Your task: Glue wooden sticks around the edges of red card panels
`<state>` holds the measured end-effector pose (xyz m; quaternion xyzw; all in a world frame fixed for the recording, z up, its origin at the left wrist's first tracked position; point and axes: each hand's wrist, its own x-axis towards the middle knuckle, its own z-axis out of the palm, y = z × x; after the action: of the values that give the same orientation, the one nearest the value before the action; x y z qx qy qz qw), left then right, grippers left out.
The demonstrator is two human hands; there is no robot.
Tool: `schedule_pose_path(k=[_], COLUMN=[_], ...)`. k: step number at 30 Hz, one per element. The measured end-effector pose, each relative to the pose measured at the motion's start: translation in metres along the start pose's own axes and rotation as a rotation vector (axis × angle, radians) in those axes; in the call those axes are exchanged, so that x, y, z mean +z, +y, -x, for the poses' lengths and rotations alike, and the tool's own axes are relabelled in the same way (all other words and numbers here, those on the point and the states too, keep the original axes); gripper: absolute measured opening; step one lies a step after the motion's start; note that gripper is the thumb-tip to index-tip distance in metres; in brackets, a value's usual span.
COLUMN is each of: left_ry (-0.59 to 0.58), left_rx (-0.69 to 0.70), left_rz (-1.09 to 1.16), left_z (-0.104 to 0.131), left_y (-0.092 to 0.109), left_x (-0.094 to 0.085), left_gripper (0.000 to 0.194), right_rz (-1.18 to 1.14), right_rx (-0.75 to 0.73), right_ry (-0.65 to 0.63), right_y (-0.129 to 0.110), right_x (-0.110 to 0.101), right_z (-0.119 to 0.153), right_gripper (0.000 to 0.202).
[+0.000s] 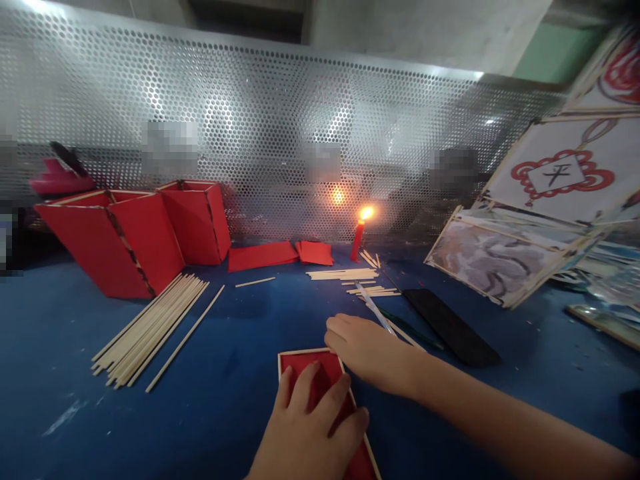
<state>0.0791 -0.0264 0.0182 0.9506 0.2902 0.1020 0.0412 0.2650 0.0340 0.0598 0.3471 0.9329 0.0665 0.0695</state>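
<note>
A red panel (361, 460) edged with thin wooden sticks lies on the blue table at the bottom centre. My left hand (313, 423) rests on it with its fingers spread, holding nothing. At the panel's top right corner is my right hand (367, 350), its fingers bent together against the end of the top stick (305, 351). Whatever is between those fingertips is hidden. Behind my right hand lie a pale pen-like tool (374, 307) and short wooden sticks (343, 274). A lit red candle (358, 240) stands upright beyond them.
Red boxes (145, 243) stand at the left, near a bundle of long sticks (150, 330). Red sheets (263, 255) lie at the back. A black case (447, 323) and picture-covered frames (500, 257) are at the right. A perforated metal screen (270, 133) rises behind.
</note>
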Motion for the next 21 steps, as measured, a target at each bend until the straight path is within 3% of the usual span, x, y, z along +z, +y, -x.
schedule_pose_path(k=[6, 12, 16, 21], left_ry=[0.059, 0.041, 0.080, 0.048], left_rx=[0.012, 0.010, 0.006, -0.002], left_rz=[-0.045, -0.050, -0.028, -0.012], left_z=[0.002, 0.001, 0.001, 0.000], left_y=[-0.003, -0.002, -0.004, -0.005], left_x=[0.008, 0.003, 0.002, -0.004], left_gripper=[0.043, 0.040, 0.042, 0.044], right_rz=[-0.042, -0.210, -0.269, -0.301], right_rx=[-0.015, 0.032, 0.007, -0.007], right_ry=[0.008, -0.122, -0.155, -0.149], right_y=[0.004, 0.014, 0.019, 0.024], right_x=[0.000, -0.015, -0.020, -0.017], right_z=[-0.001, -0.009, -0.017, -0.019], right_gripper=[0.021, 0.024, 0.018, 0.018])
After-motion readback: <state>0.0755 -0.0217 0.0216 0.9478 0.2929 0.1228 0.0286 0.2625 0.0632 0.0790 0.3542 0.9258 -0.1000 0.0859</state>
